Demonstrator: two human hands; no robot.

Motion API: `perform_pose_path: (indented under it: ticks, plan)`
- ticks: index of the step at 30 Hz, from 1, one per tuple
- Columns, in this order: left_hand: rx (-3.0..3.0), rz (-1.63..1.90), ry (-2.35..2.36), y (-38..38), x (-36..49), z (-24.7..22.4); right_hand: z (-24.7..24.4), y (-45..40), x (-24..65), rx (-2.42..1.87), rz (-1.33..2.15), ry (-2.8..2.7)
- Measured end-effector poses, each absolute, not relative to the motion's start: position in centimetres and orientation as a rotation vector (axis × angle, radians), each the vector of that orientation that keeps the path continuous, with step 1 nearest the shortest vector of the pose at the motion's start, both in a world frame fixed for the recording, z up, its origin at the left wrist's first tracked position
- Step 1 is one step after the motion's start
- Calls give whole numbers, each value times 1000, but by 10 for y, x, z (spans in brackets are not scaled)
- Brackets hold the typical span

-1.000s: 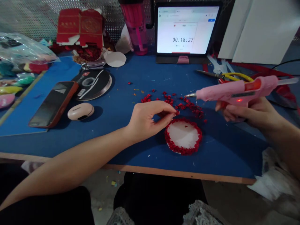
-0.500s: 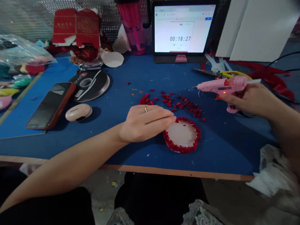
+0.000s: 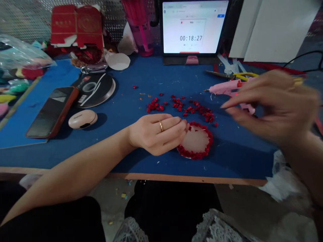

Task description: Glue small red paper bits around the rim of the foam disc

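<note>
A white paper disc (image 3: pixel 195 139) ringed with small red pieces lies on the blue table (image 3: pixel 141 161) near its front edge. My left hand (image 3: pixel 157 133) rests beside it, fingers curled, fingertips touching the disc's left rim. My right hand (image 3: pixel 271 106) hovers blurred above the table to the right, fingers spread, holding nothing. The pink glue gun (image 3: pixel 227 88) lies on the table behind it, nozzle pointing left. Loose red pieces (image 3: pixel 181 106) are scattered just beyond the disc.
A tablet (image 3: pixel 193 28) showing 00:18:27 stands at the back. A phone (image 3: pixel 49 112), a small white case (image 3: pixel 82 119) and a ribbon spool (image 3: pixel 94 89) lie at left. Yellow-handled scissors (image 3: pixel 234 75), a red box (image 3: pixel 77 25) and plastic bags (image 3: pixel 20 64) line the edges.
My right hand set the glue gun down on the table and let go, then lifted toward the disc. My left hand lowered onto the disc's left rim and stays there.
</note>
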State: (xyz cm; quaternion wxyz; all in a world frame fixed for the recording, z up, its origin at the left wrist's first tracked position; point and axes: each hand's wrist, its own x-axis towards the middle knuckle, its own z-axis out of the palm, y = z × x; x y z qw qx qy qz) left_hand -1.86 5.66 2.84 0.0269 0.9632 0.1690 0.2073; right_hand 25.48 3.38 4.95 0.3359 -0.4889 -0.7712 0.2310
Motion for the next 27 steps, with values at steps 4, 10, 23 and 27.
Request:
perform_pose_path:
  ticks: [4,10,23,27]
  plan:
    - [2989,794,249,57,-23,23,42,46,221,-875,570,-2315]
    - [3070,652,288,54,-23,26,26,59,212,-880,830,-2357]
    - [2977,441,343,57,-22,25,17,62,210,-829,929,-2358]
    - [3043,438,346,59,-24,21,17,61,208,-819,940,-2370]
